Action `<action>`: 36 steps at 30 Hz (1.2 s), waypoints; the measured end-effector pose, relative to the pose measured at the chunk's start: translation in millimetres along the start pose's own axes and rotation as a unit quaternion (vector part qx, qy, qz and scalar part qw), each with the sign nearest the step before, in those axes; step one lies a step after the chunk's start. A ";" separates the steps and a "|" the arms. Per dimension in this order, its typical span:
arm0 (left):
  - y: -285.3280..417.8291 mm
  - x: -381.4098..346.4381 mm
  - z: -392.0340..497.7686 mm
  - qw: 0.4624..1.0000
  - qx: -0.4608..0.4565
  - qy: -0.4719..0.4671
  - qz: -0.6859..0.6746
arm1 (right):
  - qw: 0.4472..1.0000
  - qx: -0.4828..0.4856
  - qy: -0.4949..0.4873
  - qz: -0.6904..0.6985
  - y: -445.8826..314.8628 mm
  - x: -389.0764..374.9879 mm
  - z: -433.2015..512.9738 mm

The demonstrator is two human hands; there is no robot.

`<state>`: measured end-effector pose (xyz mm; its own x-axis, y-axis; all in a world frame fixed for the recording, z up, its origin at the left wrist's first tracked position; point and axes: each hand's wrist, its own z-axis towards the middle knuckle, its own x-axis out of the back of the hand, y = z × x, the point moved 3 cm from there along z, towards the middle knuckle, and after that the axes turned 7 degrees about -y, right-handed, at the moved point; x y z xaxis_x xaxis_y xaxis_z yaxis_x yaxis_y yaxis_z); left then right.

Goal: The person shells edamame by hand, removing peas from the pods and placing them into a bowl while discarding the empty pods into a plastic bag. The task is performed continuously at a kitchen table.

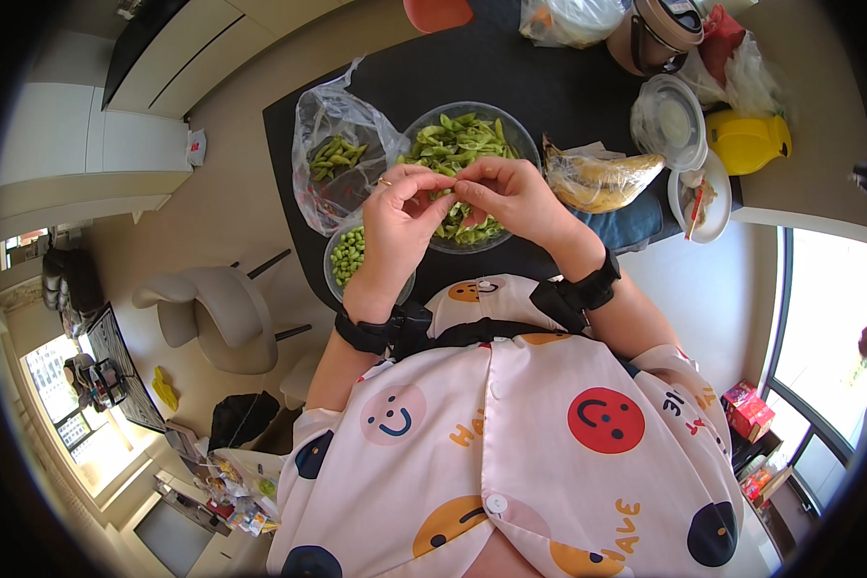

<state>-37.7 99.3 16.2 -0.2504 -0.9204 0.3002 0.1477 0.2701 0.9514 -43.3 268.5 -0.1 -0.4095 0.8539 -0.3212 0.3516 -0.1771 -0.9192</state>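
Note:
My left hand (403, 227) and my right hand (513, 196) meet fingertip to fingertip, pinching a small green edamame pod (444, 193) between them. Beneath them is a large clear bowl (533, 144) of green edamame pods (466, 137), its near part partly hidden by my hands. A smaller clear bowl (327, 269) of shelled green beans (347, 254) sits beside my left wrist, which partly covers it. Left of the large bowl lies an open clear plastic bag (311, 115) with some pods (336, 157) in it.
Bananas in plastic wrap (607, 179) lie right of the large bowl on the dark table (397, 76), by a blue cloth (625, 224). Farther right are stacked clear containers (670, 123), a white plate (719, 217) and a yellow container (751, 142). A beige chair (220, 318) stands left.

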 end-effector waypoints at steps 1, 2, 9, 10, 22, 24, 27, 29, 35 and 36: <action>0.0 -0.2 0.3 1.000 -0.008 0.004 0.016 | 1.000 -0.008 0.002 -0.001 -0.3 0.9 -0.4; -0.2 -1.0 0.6 1.000 -0.011 0.004 0.009 | 1.000 -0.015 0.005 -0.002 -1.4 2.1 -0.9; -3.8 -5.0 0.2 0.965 0.064 -0.043 -0.249 | 0.999 0.015 0.050 0.002 -3.6 4.7 -0.3; -3.0 -4.3 -0.3 0.949 0.100 -0.061 -0.294 | 0.997 0.030 0.063 -0.017 -3.1 5.7 0.2; -0.5 -10.0 -1.9 0.916 0.135 -0.094 -0.365 | 0.990 0.007 0.121 -0.078 -2.6 7.1 4.6; 0.3 -8.4 0.1 0.942 0.103 -0.076 -0.311 | 0.989 0.013 0.125 -0.076 -1.6 6.9 4.7; -2.5 -4.8 3.4 0.990 0.042 -0.038 -0.127 | 0.990 0.036 0.122 -0.055 -6.3 5.1 3.1; 1.2 -3.6 3.9 0.999 0.009 -0.030 0.003 | 0.991 0.032 0.108 -0.068 -6.1 4.3 3.2; 10.6 -9.1 0.6 0.987 -0.068 -0.032 0.142 | 0.989 0.010 0.097 -0.108 -6.8 -0.9 5.0; 9.8 -9.8 0.5 0.985 -0.072 -0.033 0.155 | 0.988 0.005 0.100 -0.117 -5.9 -0.7 5.3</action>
<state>-34.3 111.1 22.7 -0.2323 -0.7790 0.5824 0.3597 0.4876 0.7955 -49.6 266.3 4.4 -0.3038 0.9514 -0.0500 0.2584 0.0318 -0.9655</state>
